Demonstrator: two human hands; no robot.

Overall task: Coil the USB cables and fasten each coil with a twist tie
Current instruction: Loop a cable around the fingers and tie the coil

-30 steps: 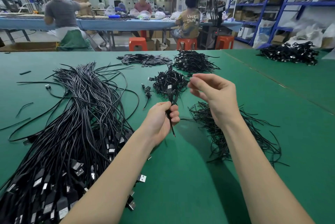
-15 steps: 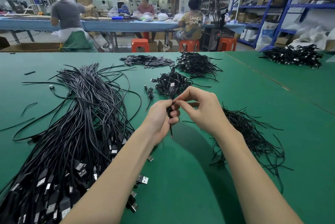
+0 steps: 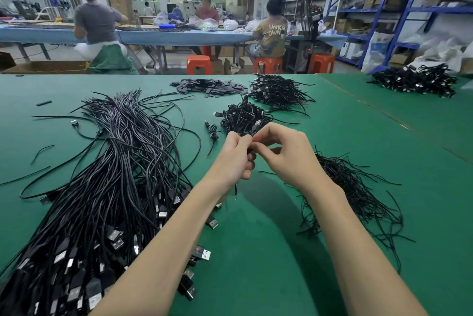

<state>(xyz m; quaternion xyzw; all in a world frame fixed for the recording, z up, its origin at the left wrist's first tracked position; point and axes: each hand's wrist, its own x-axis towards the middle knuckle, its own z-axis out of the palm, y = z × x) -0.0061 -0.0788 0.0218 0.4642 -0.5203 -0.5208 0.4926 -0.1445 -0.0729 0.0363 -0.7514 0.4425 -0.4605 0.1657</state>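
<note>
Left hand (image 3: 234,159) clenched round coiled cable (image 3: 235,191), tail hanging down over tabletop (image 3: 320,131) | right hand (image 3: 289,155) pinched twist tie at coil top, touching left fingertips | coil axis roughly upright; tie sat between both grips; likely twisting next

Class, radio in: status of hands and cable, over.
Left hand grips coiled cable. Right hand pinches twist tie at it. Nothing blocking.

Black coiled cable (image 3: 247,155) within both hands (image 3: 266,157)
</note>
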